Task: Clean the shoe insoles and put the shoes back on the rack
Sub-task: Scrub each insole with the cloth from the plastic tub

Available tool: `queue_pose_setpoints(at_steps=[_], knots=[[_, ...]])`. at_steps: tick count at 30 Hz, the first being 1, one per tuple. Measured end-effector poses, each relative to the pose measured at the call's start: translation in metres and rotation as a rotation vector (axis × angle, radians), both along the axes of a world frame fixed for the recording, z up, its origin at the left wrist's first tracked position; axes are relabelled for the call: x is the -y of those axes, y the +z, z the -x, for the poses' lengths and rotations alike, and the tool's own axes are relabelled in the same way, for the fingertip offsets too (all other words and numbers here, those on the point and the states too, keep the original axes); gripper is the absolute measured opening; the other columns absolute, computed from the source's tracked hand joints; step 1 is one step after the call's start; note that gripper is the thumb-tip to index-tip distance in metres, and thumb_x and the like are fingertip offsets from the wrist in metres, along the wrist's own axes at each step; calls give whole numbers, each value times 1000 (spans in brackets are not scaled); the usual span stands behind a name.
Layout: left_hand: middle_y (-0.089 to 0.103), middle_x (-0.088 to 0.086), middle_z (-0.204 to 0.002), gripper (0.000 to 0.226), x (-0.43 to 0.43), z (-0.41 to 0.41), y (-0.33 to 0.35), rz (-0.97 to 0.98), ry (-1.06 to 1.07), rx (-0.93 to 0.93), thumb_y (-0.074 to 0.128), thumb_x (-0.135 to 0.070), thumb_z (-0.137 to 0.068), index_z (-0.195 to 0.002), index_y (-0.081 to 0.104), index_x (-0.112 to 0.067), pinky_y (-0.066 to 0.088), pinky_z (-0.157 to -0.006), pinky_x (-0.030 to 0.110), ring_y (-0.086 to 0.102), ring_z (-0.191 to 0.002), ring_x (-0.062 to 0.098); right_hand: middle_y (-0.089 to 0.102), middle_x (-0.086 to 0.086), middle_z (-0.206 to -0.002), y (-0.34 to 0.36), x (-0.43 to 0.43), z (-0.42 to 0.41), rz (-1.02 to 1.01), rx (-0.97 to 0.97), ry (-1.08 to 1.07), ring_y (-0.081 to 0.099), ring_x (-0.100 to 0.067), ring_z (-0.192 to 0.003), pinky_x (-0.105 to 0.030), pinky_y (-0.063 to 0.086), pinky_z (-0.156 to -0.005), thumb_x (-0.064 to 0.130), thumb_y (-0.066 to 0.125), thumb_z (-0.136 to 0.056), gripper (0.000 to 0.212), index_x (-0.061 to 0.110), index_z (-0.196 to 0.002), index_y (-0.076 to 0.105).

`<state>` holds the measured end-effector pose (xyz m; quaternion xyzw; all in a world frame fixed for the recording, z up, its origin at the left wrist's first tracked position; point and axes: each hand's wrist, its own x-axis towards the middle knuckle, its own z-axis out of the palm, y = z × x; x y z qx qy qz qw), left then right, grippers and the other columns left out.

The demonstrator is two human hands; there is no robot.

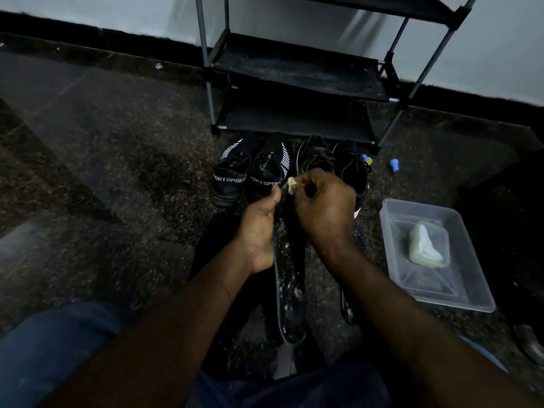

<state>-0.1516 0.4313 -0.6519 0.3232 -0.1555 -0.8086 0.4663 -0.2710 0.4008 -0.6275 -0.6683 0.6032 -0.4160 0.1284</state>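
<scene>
Head view looks down on a dark insole [290, 293] flecked with white specks, held over the person's lap with its far end up between the hands. The left hand [259, 231] grips the insole's left edge, fingers curled behind it and thumb raised along the top. The right hand [323, 207] is bunched at the far end, fingertips pinching a small pale wad of cloth [291, 184] against it. A second insole [346, 307] lies on the floor just right of the first, mostly hidden under the right forearm.

Beyond the hands, four black shoes stand in a row, toes toward the rack: a pair lettered SPORT [250, 175] with white stripes on the left, and a plainer black pair [335, 163] on the right, partly behind the right hand. Just behind them stands the black shoe rack [294, 75], with grey poles and dusty fabric shelves.

To the right, a clear plastic tray [435, 287] sits on the floor with a pale, wet-looking lump [426, 245] in it; whether cloth or soap, I cannot tell. Two small blue objects [394, 165] lie near the rack's right foot.

The floor [117, 157] is dark speckled stone, with dull sheen in patches. A black skirting [88, 36] runs along a pale grey wall [500, 39]. Blue jeans [44, 348] show at the bottom edge.
</scene>
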Motion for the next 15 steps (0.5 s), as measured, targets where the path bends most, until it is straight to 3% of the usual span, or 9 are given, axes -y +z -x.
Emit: queue_pose_setpoints(at_steps=[6,11,15], knots=[[67,12,-133,54,1,-1,3,-13,90,56,35,-53,-106,-134,67,-19,52,-98,39,67,-116,26,73,3,-86,-7,-25,-18,26,-8,120,67,-15,-80,-30,51,-72,17,69,-85,7,20,-86,75],[69,14,-129,56,-1,3,3,-31,69,106,40,-56,-105,-129,70,-15,52,-100,42,66,-118,30,73,6,-86,-8,-13,-10,5,-2,82,67,-13,-78,-35,54,-71,21,71,-86,3,22,-85,74],[72,15,-118,54,-2,4,4,-14,57,75,39,-52,-106,-127,69,-11,52,-98,43,69,-109,29,69,6,-83,-5,2,-2,-8,-12,-6,64,-12,-73,-37,54,-68,21,72,-83,2,22,-82,70]])
